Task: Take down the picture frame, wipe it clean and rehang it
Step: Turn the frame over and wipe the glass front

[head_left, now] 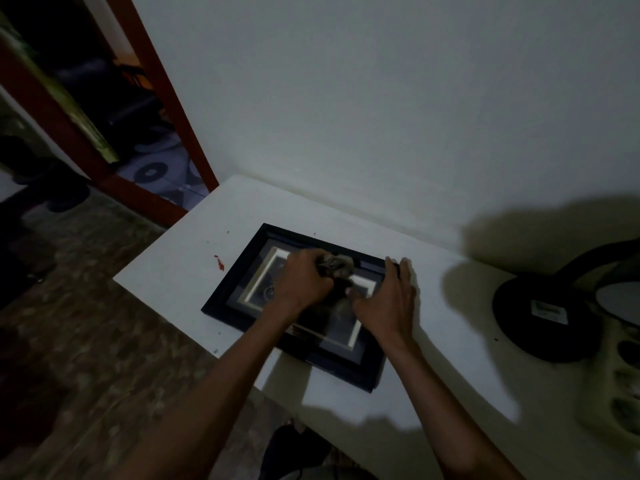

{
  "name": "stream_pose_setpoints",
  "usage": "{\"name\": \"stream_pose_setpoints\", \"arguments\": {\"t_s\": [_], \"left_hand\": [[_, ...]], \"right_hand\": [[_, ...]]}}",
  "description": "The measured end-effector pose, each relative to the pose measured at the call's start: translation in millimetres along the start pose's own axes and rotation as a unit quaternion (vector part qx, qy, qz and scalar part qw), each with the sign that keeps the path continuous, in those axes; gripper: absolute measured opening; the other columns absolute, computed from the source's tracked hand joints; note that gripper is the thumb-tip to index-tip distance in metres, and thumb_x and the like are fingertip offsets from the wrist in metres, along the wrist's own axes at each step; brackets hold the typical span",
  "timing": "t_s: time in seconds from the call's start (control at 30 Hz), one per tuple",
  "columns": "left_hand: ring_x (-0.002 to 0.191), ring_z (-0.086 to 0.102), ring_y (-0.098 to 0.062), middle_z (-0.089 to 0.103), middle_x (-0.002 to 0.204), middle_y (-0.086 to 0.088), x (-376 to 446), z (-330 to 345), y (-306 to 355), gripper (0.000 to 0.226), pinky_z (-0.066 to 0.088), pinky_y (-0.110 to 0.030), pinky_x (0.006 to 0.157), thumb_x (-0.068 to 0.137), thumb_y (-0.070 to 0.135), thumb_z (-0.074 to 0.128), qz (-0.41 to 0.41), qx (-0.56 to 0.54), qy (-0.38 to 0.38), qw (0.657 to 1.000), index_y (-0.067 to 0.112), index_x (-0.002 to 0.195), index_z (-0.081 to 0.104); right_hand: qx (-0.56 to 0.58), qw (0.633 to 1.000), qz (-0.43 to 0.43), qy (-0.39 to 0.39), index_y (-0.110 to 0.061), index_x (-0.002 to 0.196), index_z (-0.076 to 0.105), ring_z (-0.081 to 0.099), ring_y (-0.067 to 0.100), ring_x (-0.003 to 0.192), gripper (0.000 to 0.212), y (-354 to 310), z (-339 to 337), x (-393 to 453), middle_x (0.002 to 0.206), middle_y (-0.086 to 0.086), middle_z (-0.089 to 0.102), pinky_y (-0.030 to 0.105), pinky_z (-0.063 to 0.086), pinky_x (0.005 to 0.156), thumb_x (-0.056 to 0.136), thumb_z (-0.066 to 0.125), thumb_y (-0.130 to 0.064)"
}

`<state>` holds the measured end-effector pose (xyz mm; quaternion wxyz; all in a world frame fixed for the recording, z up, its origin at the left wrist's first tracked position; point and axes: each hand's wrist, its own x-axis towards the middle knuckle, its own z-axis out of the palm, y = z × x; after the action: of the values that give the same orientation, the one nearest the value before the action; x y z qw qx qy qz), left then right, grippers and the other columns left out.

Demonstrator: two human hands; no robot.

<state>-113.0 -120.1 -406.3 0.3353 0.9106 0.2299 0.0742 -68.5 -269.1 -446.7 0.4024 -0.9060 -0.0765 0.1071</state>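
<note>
Picture frame [227,299] flat on table [180,265], long axis apparently near-right to far-left.

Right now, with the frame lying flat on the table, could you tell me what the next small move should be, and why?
Probably draw the cloth toward the near edge of the picture frame. The left hand grips the cloth at the glass's far side, while the right hand lies flat, fingers over the right edge, steadying the frame on the white table. The near part of the glass looks not yet reached.
</note>
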Motion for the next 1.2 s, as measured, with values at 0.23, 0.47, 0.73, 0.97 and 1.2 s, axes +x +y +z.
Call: {"name": "stream_pose_setpoints", "arguments": {"t_s": [0.23, 0.47, 0.73, 0.97, 1.2], "left_hand": [[0.088, 0.068, -0.028, 0.073, 0.094, -0.014, 46, -32, -15, 0.03, 0.045, -0.024, 0.072, 0.077, 0.005, 0.064, -0.069, 0.017, 0.115, 0.991, 0.01, 0.106, 0.071], [0.093, 0.066, -0.036, 0.071, 0.095, -0.018, 48, -5, 9, 0.032, 0.05, -0.032, 0.069, 0.07, 0.006, 0.066, -0.035, 0.092, 0.047, 0.994, 0.005, 0.102, 0.07], [0.091, 0.069, -0.028, 0.074, 0.097, -0.012, 15, 43, 54, 0.04, 0.05, -0.024, 0.073, 0.066, 0.003, 0.065, 0.033, 0.032, 0.005, 0.999, 0.01, 0.104, 0.072], [0.079, 0.069, -0.017, 0.075, 0.089, -0.007, 18, 38, 46, 0.028, 0.042, -0.012, 0.062, 0.071, 0.008, 0.07, 0.032, -0.007, 0.049, 0.998, 0.013, 0.098, 0.074], [0.084, 0.068, -0.028, 0.073, 0.091, -0.011, 23, 50, 57, 0.032, 0.045, -0.023, 0.065, 0.068, 0.012, 0.071, 0.016, 0.037, 0.055, 0.998, 0.011, 0.1, 0.068]], "right_hand": [[0.056, 0.998, 0.031, -0.005, -0.01, 0.158, 0.0, 0.011, 0.022, 0.152, 0.117, 12, -6, 2, 0.166, 0.004, 0.005, 0.025, 0.012, 0.115, 0.08, 0.08, -0.044], [0.073, 0.997, 0.015, -0.003, -0.01, 0.158, 0.012, 0.019, 0.021, 0.15, 0.114, 21, -13, 5, 0.164, 0.002, 0.019, 0.028, 0.02, 0.117, 0.076, 0.084, -0.041], [0.113, 0.993, -0.007, 0.018, -0.01, 0.143, 0.046, 0.052, 0.023, 0.13, 0.08, 23, -18, 6, 0.14, 0.005, 0.057, 0.026, 0.044, 0.104, 0.073, 0.083, -0.018], [0.171, 0.985, 0.011, -0.026, -0.015, 0.154, 0.03, 0.057, 0.01, 0.121, 0.095, 31, -28, 5, 0.136, -0.006, 0.057, 0.012, 0.042, 0.089, 0.076, 0.084, -0.021], [0.164, 0.985, 0.019, -0.046, -0.048, 0.096, 0.059, 0.065, 0.0, 0.081, 0.039, 45, -38, 9, 0.082, -0.03, 0.064, 0.021, 0.055, 0.069, 0.075, 0.073, -0.019]]}}
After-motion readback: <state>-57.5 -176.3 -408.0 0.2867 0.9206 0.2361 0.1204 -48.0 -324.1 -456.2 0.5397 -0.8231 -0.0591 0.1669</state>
